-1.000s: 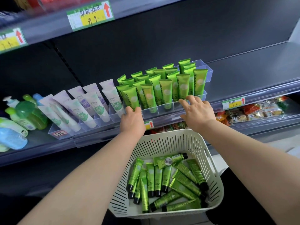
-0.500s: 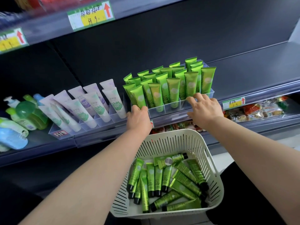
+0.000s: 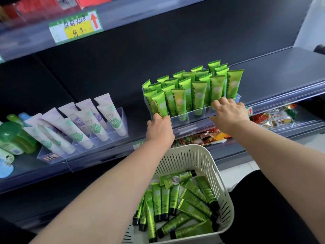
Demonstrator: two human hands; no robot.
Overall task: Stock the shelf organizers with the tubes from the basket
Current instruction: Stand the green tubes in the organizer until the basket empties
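1. Since half a second ago, the clear organizer (image 3: 190,118) has slid to the right along the shelf (image 3: 281,71) — a gap now separates it from the second organizer (image 3: 121,118), which holds white tubes.
2. Nearest, the white basket (image 3: 226,199) holds the loose tubes (image 3: 175,203), lying flat.
3. Beyond it, the left hand (image 3: 161,132) grips the clear organizer's front left corner with curled fingers; the right hand (image 3: 229,114) hooks its fingers over the front rim.
4. Inside it, the standing tubes (image 3: 197,95) fill the rows — all green.

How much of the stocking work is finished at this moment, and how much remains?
Done: the clear organizer already holds rows of upright green tubes. In hand: the left hand and the right hand grip its front wall; neither holds a tube. Left: many loose tubes lie in the white basket, so much stocking remains.
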